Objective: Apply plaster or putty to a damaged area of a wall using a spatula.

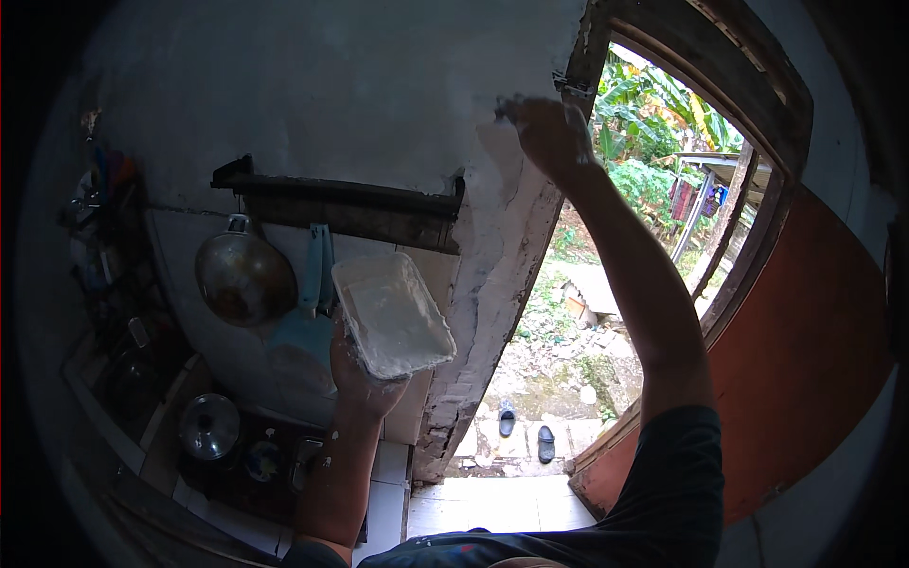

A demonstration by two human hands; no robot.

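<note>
My left hand [379, 390] grips a rectangular, translucent plastic container [398, 312] from below. White paste coats its inside and rim, and white specks dot my left forearm. Raised up at the wall beside the doorway, my right hand [552, 134] is closed, its fingers toward the plastered wall [360, 95]. Whatever it holds is blurred and too dark to make out. Under that hand, the wall edge [483, 246] shows a rough, patchy coat with cracks and bare spots.
A dark wooden shelf [341, 197] juts from the wall. Below it hang a wok [244, 275] and a light-blue dustpan [308, 327]. A stove with a metal lid [209, 426] stands lower left. An orange-brown door [795, 369] swings at right; slippers [546, 443] lie outside.
</note>
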